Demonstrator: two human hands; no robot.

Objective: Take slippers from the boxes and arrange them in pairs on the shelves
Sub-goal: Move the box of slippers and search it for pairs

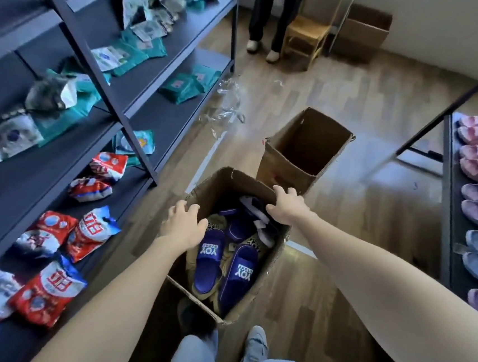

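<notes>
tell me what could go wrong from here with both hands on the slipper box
1. The left hand and right hand grip only the ragged top edges of the box. If it is lifted or dragged that way, an edge might fold or tear.
2. The slippers lie jumbled, so pairs could get mismatched.
3. The empty box and plastic wrap lie on the floor ahead, a possible trip.

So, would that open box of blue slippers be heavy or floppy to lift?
Probably light: the box holds slippers. Its creased rim, gripped by the left hand and right hand, may flex. It should slide on the smooth floor.
</notes>
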